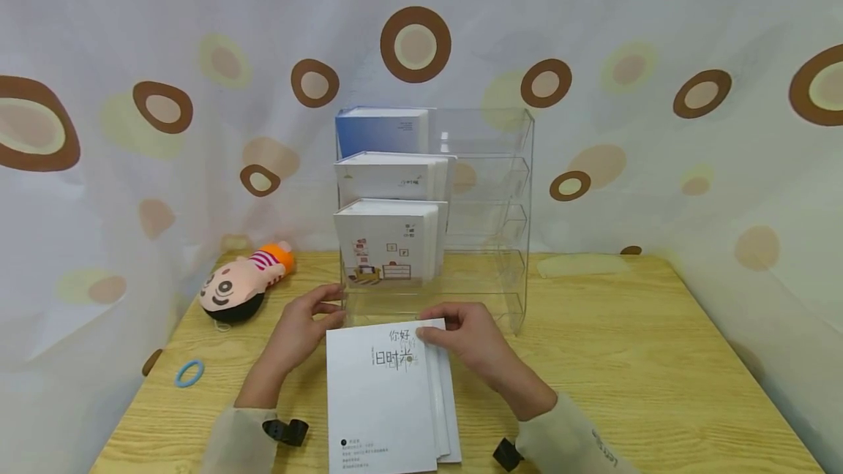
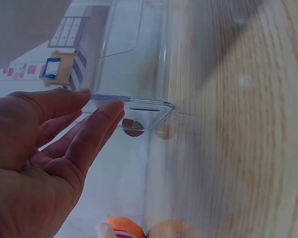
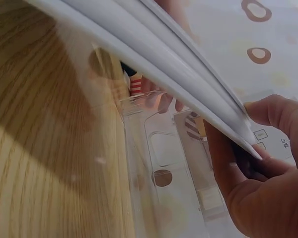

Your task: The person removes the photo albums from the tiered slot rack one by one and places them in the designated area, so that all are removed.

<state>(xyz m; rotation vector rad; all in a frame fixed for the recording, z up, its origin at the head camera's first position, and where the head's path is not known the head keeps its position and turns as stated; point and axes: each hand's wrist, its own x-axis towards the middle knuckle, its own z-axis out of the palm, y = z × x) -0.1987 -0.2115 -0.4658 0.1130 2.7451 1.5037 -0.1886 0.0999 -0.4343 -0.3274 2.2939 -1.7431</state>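
Observation:
My right hand (image 1: 470, 339) pinches the top right corner of a white book (image 1: 382, 401) with dark lettering. The thumb lies on its front cover and the fingers go behind. In the right wrist view, the book's covers and page edges (image 3: 154, 64) slant across the picture. At the lower left of a clear acrylic rack (image 1: 481, 273), my left hand (image 1: 299, 328) holds the side panel's edge between thumb and fingers. The left wrist view has the thumb and fingertips on either side of this clear edge (image 2: 139, 101).
Three tiers of the rack hold books on their left: a blue one (image 1: 382, 134), a white one (image 1: 382, 175) and one with a furniture drawing (image 1: 382, 240). A doll (image 1: 240, 284) and a blue ring (image 1: 189, 373) lie left on the wooden table (image 1: 632, 357). A patterned curtain (image 1: 593, 13) hangs behind.

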